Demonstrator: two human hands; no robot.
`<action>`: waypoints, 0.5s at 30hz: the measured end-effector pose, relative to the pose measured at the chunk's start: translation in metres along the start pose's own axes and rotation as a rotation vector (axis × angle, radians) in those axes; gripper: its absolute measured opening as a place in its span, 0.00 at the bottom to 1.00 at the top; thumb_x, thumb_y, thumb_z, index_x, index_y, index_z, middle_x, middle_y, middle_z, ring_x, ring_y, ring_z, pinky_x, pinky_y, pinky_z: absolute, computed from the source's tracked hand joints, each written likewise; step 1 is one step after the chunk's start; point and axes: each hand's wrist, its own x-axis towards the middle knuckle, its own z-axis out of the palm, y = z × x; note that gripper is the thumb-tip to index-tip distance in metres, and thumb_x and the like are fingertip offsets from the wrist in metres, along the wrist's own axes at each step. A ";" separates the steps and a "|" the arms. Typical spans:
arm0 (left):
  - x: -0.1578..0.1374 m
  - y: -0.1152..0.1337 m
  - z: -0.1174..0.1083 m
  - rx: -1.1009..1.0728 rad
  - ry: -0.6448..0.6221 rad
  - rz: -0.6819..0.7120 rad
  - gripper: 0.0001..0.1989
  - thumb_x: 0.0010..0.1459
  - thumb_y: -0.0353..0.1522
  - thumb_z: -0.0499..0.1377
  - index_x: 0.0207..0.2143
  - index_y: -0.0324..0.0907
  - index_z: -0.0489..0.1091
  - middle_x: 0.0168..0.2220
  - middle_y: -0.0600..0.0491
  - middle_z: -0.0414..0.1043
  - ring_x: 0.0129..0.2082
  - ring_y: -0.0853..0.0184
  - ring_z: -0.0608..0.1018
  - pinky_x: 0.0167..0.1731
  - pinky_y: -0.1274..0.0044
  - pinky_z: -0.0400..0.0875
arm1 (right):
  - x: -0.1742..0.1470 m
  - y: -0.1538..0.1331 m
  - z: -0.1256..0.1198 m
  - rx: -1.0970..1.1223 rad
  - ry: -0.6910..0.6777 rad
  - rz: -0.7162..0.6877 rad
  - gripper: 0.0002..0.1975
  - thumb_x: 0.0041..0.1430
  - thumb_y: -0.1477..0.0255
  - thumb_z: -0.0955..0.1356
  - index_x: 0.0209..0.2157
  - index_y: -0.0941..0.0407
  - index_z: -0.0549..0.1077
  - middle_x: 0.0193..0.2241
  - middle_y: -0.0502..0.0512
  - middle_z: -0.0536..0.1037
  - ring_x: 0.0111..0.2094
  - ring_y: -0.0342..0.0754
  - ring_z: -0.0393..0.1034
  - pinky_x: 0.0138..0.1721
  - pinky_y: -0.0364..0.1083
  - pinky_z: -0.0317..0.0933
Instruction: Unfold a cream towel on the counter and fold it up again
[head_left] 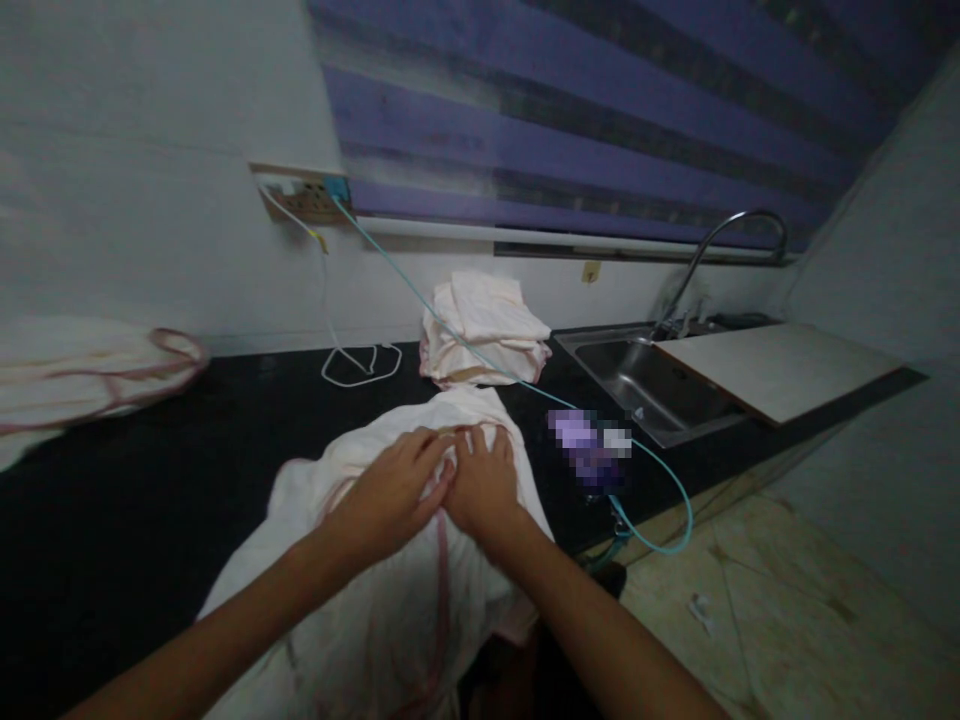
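While both hands press side by side on the white cloth (420, 560) draped over the counter (150, 470) edge, left hand (394, 495) pinches a fold, right hand (484, 485) lies flat, fingers open. Folded stack (486, 335) sits behind; another cloth pile (67, 375) lies at left; this piece looks unfolded. No legible writing; one item beside the cloth is blurred out.

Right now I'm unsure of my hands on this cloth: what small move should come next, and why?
Probably slide the left hand and right hand apart to flatten the white cloth. Both rest together near its far edge, and it lies bunched on the black counter, hanging over the near edge.
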 end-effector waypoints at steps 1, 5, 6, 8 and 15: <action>-0.002 0.007 0.004 -0.038 -0.057 0.026 0.20 0.71 0.36 0.51 0.60 0.39 0.70 0.55 0.39 0.74 0.56 0.54 0.77 0.59 0.59 0.75 | 0.000 0.005 -0.001 -0.029 -0.028 0.031 0.30 0.72 0.59 0.63 0.70 0.56 0.66 0.72 0.68 0.61 0.72 0.71 0.50 0.70 0.70 0.44; -0.015 0.011 0.017 -0.112 -0.195 0.152 0.33 0.69 0.36 0.56 0.73 0.38 0.55 0.71 0.36 0.60 0.71 0.51 0.66 0.68 0.58 0.69 | 0.006 0.012 -0.013 -0.109 -0.076 0.128 0.30 0.71 0.56 0.65 0.68 0.57 0.69 0.73 0.70 0.59 0.72 0.74 0.51 0.69 0.71 0.44; -0.017 0.007 0.018 -0.121 -0.216 0.175 0.38 0.68 0.38 0.57 0.75 0.39 0.49 0.75 0.36 0.53 0.74 0.51 0.61 0.70 0.57 0.66 | 0.010 0.011 -0.019 -0.111 -0.057 0.143 0.28 0.72 0.59 0.64 0.65 0.59 0.71 0.72 0.71 0.61 0.71 0.72 0.54 0.68 0.68 0.49; -0.019 0.000 0.017 -0.139 -0.238 0.181 0.44 0.68 0.42 0.59 0.77 0.41 0.40 0.78 0.38 0.44 0.77 0.51 0.55 0.71 0.58 0.64 | 0.020 0.006 -0.029 -0.086 -0.010 0.158 0.23 0.73 0.66 0.61 0.61 0.62 0.74 0.67 0.74 0.67 0.66 0.67 0.63 0.64 0.61 0.60; -0.006 -0.014 0.001 -0.006 -0.130 -0.223 0.35 0.71 0.43 0.50 0.74 0.39 0.51 0.73 0.36 0.58 0.69 0.46 0.68 0.67 0.53 0.66 | 0.068 -0.004 -0.030 0.104 -0.082 0.221 0.24 0.73 0.71 0.61 0.64 0.67 0.69 0.55 0.77 0.78 0.55 0.60 0.78 0.53 0.52 0.71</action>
